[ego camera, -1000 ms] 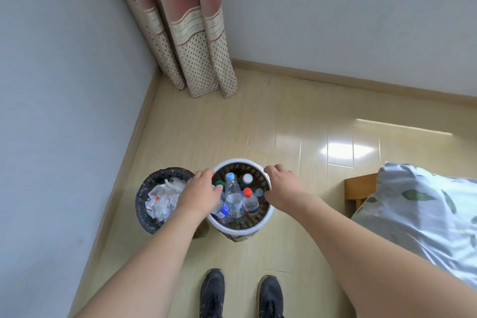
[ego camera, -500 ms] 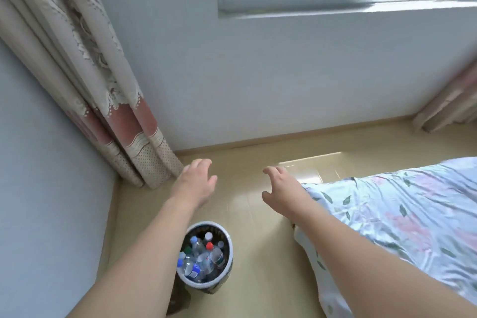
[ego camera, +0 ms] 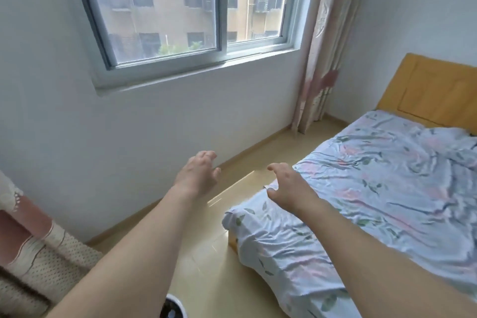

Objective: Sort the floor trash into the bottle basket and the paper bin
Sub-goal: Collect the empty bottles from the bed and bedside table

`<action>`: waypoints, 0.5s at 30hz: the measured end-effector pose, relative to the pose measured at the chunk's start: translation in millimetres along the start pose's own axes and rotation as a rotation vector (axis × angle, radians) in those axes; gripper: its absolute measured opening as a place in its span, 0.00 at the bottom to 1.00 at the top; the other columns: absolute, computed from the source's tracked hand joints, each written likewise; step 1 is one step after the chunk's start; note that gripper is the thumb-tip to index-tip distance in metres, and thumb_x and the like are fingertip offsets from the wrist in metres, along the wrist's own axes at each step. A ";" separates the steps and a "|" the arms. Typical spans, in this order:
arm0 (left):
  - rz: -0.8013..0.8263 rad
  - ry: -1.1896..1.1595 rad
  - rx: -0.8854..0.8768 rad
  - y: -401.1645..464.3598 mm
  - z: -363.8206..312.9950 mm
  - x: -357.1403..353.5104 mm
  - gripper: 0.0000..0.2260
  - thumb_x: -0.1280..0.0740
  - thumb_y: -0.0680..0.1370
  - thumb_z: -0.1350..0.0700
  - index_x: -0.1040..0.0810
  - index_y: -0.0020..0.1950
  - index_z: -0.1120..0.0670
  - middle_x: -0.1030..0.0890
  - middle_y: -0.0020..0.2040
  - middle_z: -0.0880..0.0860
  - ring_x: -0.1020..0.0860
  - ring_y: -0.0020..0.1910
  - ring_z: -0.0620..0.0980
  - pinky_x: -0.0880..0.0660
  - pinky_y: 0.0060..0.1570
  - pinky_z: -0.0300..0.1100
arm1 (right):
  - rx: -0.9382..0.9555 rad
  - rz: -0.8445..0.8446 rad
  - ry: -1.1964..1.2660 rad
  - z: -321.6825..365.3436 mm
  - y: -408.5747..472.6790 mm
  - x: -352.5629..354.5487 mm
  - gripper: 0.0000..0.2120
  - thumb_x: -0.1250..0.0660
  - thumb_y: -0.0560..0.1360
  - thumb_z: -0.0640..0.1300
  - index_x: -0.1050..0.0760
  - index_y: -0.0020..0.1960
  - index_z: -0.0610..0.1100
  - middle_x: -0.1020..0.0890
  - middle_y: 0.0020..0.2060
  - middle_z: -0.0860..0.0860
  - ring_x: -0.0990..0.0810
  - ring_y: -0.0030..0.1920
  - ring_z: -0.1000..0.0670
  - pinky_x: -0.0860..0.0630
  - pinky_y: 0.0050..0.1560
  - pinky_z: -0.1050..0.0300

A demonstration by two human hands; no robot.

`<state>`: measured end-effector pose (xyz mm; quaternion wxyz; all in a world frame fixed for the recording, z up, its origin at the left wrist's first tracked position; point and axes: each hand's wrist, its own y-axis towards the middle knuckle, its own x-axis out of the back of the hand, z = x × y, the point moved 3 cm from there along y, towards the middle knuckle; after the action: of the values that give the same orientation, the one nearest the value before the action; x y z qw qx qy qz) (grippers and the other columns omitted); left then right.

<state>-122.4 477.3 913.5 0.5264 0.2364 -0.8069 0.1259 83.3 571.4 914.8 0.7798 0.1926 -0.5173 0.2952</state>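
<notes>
Both of my arms reach forward at chest height over the floor. My left hand hangs in the air with loosely curled fingers and holds nothing. My right hand is beside it, above the corner of the bed, fingers relaxed and empty. Only a sliver of the white rim of the bottle basket shows at the bottom edge, under my left forearm. The paper bin is out of view. No loose trash shows on the visible floor.
A bed with a floral sheet fills the right side, with a wooden headboard behind it. A window is set in the wall ahead. Curtains hang at the lower left and in the far corner. A strip of tan floor runs between wall and bed.
My hands have let go of the bottle basket's rim and risen. The view has swung up and to the right, from the bins in the corner to the window and bed.
</notes>
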 end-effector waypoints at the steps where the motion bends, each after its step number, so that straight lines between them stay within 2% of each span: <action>1: -0.001 0.008 -0.052 2.1 -24.0 -0.7 0.20 0.39 0.81 0.50 0.33 0.72 0.52 0.31 0.72 0.51 0.32 0.70 0.53 0.33 0.67 0.48 | -0.030 -0.028 0.006 -16.3 -11.3 15.4 0.26 0.35 0.74 0.45 0.35 0.71 0.47 0.32 0.67 0.49 0.30 0.65 0.47 0.32 0.66 0.52; 4: -0.009 0.006 -0.211 5.2 -107.6 -8.0 0.19 0.40 0.80 0.51 0.32 0.72 0.52 0.30 0.71 0.52 0.31 0.69 0.54 0.32 0.66 0.48 | -0.134 -0.120 0.008 -75.3 -55.8 65.7 0.27 0.35 0.73 0.45 0.35 0.71 0.46 0.32 0.67 0.48 0.32 0.67 0.46 0.33 0.67 0.52; 7: 0.025 0.004 -0.368 -9.2 -208.2 -28.2 0.19 0.39 0.80 0.52 0.31 0.71 0.53 0.30 0.70 0.52 0.31 0.68 0.55 0.31 0.66 0.48 | -0.271 -0.212 0.000 -144.2 -118.5 114.4 0.27 0.35 0.73 0.45 0.35 0.71 0.47 0.33 0.69 0.47 0.31 0.67 0.45 0.32 0.64 0.53; 15: 0.109 -0.047 -0.773 -133.0 -488.0 -119.1 0.19 0.39 0.81 0.50 0.32 0.72 0.51 0.31 0.72 0.50 0.32 0.69 0.53 0.31 0.64 0.48 | -0.584 -0.340 -0.012 -323.2 -337.7 208.4 0.25 0.36 0.77 0.46 0.37 0.72 0.48 0.36 0.71 0.49 0.32 0.66 0.46 0.30 0.61 0.53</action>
<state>371.3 613.6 1001.2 0.5504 -0.0200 -0.8182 -0.1652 590.6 567.9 982.1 0.8370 0.0463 -0.5452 -0.0009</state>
